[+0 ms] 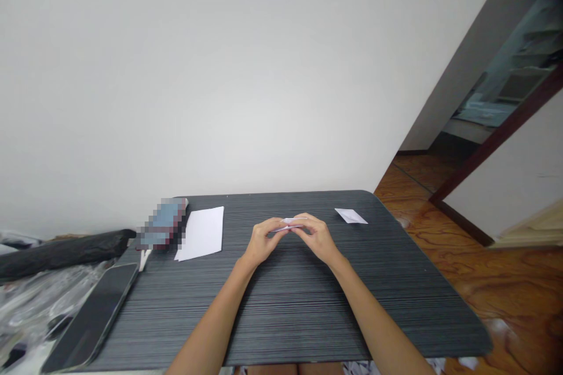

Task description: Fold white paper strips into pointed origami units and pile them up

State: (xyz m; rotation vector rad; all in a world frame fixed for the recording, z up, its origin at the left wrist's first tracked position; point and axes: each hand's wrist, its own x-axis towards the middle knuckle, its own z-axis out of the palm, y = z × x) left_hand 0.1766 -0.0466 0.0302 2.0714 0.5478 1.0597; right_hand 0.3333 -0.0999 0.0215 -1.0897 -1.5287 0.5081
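Note:
A small piece of folded white paper (288, 221) is held between both hands above the middle of the table. My left hand (263, 240) pinches its left side between thumb and fingers. On the other side, my right hand (317, 235) grips it the same way, and the two sets of fingertips nearly meet. The fingers hide much of the paper, so its full shape cannot be made out. To the right lies a separate folded white paper piece (350, 215), with nobody touching it.
The dark striped table (299, 316) stands against a white wall. Several white sheets (203, 234) lie at its left, beside a blurred-out blue item (162, 224). A phone (94, 310) rests at the left edge, near clear plastic wrapping (39, 304) and a long black bundle (65, 253).

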